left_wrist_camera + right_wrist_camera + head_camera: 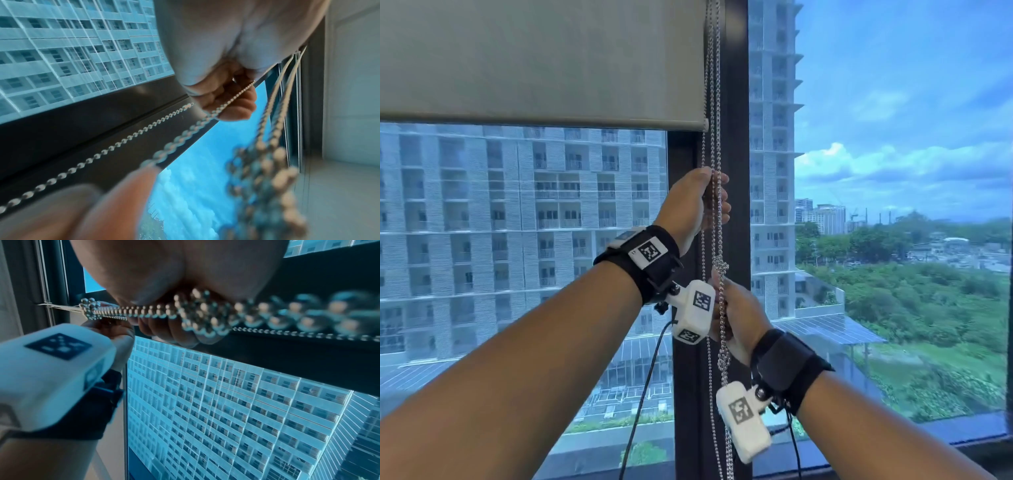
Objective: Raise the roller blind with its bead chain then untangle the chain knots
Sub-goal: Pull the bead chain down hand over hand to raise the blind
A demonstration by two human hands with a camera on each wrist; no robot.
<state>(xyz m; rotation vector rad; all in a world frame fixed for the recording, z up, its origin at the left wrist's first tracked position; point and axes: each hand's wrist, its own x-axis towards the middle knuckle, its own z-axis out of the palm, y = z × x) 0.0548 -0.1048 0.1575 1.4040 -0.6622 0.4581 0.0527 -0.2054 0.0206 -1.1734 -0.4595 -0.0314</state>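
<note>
The grey roller blind (534,61) hangs partly raised at the upper left, its bottom bar above my hands. Its metal bead chain (717,102) drops down the dark window frame. My left hand (714,198) grips the chain strands high up, with its fingers (228,100) curled round one strand. My right hand (732,308) grips the chain lower down, its fingers (176,332) wrapped over the beads. One knot (720,266) sits between my hands, and it shows blurred in the left wrist view (265,186). A second knot (724,359) hangs just below my right hand, close to the palm (201,316).
The dark vertical window frame (736,137) stands right behind the chain, with glass on both sides. A dark sill (962,435) runs along the lower right. Black cables (643,394) hang from the wrist cameras. A single free chain strand (131,138) runs beside the gripped ones.
</note>
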